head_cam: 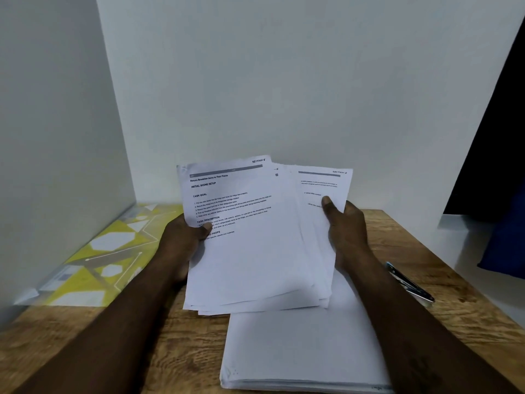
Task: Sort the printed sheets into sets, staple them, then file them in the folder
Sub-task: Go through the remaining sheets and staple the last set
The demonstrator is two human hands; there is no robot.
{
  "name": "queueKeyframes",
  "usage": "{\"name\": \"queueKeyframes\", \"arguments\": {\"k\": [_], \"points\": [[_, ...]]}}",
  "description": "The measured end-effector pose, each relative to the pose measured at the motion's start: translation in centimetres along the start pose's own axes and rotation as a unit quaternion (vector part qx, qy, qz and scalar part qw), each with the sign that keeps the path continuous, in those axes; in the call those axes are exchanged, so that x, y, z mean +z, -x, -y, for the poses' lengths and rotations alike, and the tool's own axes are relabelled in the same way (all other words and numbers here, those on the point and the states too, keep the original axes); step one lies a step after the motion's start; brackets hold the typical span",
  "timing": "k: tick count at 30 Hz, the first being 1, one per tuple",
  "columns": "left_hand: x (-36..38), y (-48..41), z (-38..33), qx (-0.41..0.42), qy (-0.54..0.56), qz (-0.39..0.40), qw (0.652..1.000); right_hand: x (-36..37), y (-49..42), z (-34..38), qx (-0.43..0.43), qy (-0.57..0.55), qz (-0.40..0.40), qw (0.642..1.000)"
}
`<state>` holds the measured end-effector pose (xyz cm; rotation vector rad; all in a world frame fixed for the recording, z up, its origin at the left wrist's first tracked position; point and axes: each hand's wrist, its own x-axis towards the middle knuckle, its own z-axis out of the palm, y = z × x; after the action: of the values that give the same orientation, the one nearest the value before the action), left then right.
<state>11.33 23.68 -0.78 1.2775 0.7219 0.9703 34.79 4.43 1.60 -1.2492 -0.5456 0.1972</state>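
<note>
Two bare hands, left hand and right hand, broad rounded thumbs, bare wrists just behind each hand, long bare forearms widening away from the hands

Folder left, stack centre, stapler right

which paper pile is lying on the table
The blank-topped pile nearest the camera; the other, the fanned printed sheets, is held above it by the left hand and right hand.

A wooden table meets white walls, a blue object at right.
</note>
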Motion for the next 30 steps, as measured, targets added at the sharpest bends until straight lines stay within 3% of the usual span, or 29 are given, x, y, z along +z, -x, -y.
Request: {"name": "queueKeyframes", "arguments": {"k": [4,6,10,13,19,25,27,30], "points": [[0.0,-0.1,0.0,0.001,-0.003,-0.012,1.000,-0.6,-0.2,0.7,0.039,-0.084,0.055,0.994],[-0.1,-0.1,-0.1,0.004,-0.005,-0.029,1.000,-0.9,-0.5,1.3,0.015,-0.123,0.030,0.992],[-0.3,-0.2,-0.2,0.022,-0.037,-0.066,0.997,-2.3,-1.0,2.6,-0.011,-0.300,0.017,0.954],[0.0,0.0,-0.4,0.047,-0.076,-0.083,0.992,-3.0,-1.0,2.9,0.005,-0.352,0.027,0.936],[-0.8,0.0,-0.5,0.092,-0.227,-0.146,0.958,-3.0,-0.9,3.0,-0.004,-0.362,-0.021,0.932],[-1.3,0.2,-1.2,0.110,-0.293,-0.202,0.928,-4.4,-1.5,2.7,-0.023,-0.344,-0.138,0.928],[-1.4,0.2,-1.1,0.107,-0.282,-0.198,0.933,-4.6,-1.4,2.8,-0.021,-0.316,-0.146,0.937],[-0.9,0.2,-0.8,0.082,-0.156,-0.157,0.972,-3.9,-1.4,2.1,0.023,-0.202,-0.129,0.971]]}}
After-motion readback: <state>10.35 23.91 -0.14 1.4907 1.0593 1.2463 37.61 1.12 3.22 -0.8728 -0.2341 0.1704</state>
